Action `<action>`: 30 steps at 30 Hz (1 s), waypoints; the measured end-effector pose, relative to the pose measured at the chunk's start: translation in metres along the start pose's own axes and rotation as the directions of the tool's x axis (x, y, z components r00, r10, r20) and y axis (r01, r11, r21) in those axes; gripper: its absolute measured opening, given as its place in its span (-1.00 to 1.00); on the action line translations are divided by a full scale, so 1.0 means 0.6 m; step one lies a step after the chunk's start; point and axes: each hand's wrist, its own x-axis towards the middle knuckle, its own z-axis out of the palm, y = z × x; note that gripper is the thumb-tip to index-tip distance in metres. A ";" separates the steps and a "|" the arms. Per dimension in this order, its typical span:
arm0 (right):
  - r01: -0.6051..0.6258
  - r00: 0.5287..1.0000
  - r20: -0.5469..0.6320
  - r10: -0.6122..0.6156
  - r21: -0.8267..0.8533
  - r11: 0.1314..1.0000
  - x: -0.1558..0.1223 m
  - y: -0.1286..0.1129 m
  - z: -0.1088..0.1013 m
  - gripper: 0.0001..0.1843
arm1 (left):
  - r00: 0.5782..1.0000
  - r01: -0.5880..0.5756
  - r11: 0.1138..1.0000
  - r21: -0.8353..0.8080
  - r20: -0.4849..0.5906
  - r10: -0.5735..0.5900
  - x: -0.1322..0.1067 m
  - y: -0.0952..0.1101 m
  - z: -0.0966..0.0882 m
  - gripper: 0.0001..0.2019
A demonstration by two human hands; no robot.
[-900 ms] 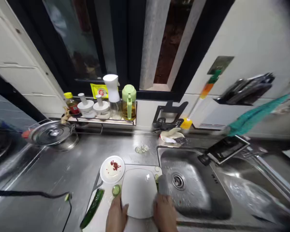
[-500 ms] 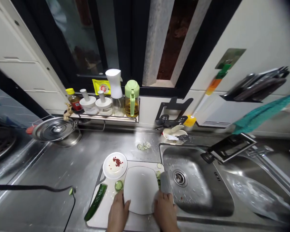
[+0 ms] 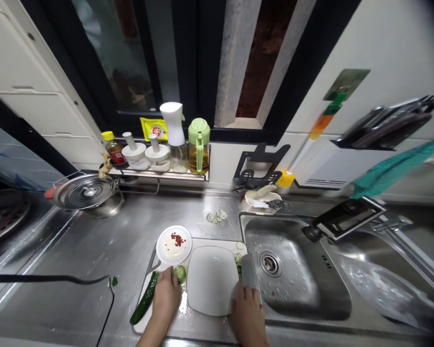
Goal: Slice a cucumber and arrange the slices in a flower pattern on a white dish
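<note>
A white square plate (image 3: 212, 282) with rounded corners sits on the white cutting board (image 3: 198, 327). My left hand (image 3: 166, 291) is over the board's left part, its bent fingers at the edge of a short cut piece of cucumber (image 3: 180, 274); its thumb is hidden. A long cucumber (image 3: 144, 301) lies left of that hand. My right hand (image 3: 249, 311) is closed over the lower part of a wide-bladed knife (image 3: 250, 271), its thumb side against the plate's right edge. Cucumber slices (image 3: 238, 258) show between plate and blade.
A white round dish (image 3: 174, 244) with red bits overlaps the board's upper left. More slices (image 3: 217, 217) lie on the wet steel counter. The sink (image 3: 292, 270) is at the right. Behind stands a rack with an oil jug (image 3: 198, 149); a lidded pot (image 3: 90, 193) is left.
My left hand has let go of the plate's left edge and moved left and up to the cucumber piece. My right hand stays at the knife and plate's right edge.
</note>
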 end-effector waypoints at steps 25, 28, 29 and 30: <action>0.375 0.927 -0.233 -0.294 0.530 0.760 0.039 -0.036 0.009 -0.55 | 0.966 -0.057 0.930 -0.362 0.216 0.143 -0.003 0.029 -0.032 -0.81; 0.431 0.900 -0.265 -0.346 0.657 0.618 0.052 -0.056 -0.004 -0.60 | 0.948 -0.021 0.893 -0.449 0.276 0.161 -0.009 0.050 -0.028 -0.80; 0.416 0.906 -0.257 -0.336 0.686 0.597 0.055 -0.061 -0.009 -0.64 | 0.939 -0.001 0.879 -0.476 0.302 0.165 -0.010 0.056 -0.026 -0.80; 0.392 0.916 -0.242 -0.320 0.707 0.588 0.056 -0.065 -0.013 -0.70 | 0.929 0.020 0.864 -0.503 0.329 0.169 -0.010 0.061 -0.023 -0.79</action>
